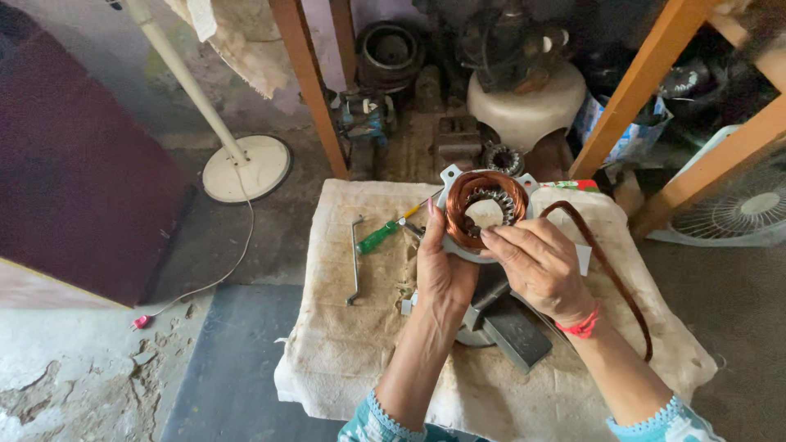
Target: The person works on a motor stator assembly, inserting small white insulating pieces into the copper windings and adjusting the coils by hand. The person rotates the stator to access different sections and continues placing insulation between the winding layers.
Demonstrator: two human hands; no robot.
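I hold the motor stator (483, 214), a ring of toothed steel wound with copper coils in a pale housing, up over the far half of the cloth-covered bench (368, 344). My left hand (442, 274) wraps its lower left edge, fingers closed on the housing. My right hand (536, 262) grips the lower right side, fingertips pressed on the rim beside the coils. A loose loop of copper wire (610, 270) arcs from behind the stator past my right wrist, which wears a red band (581, 326). Under my hands lies a dark metal block (512, 327), partly hidden by them. To the left on the cloth sit a green-handled screwdriver (385, 233) and a bent metal rod (354, 262), both well apart from my hands. Beyond the bench stand a white fan base (246, 168), orange wooden posts (315, 90) and a heap of motor parts (458, 98); a fan grille (741, 213) sits at far right.
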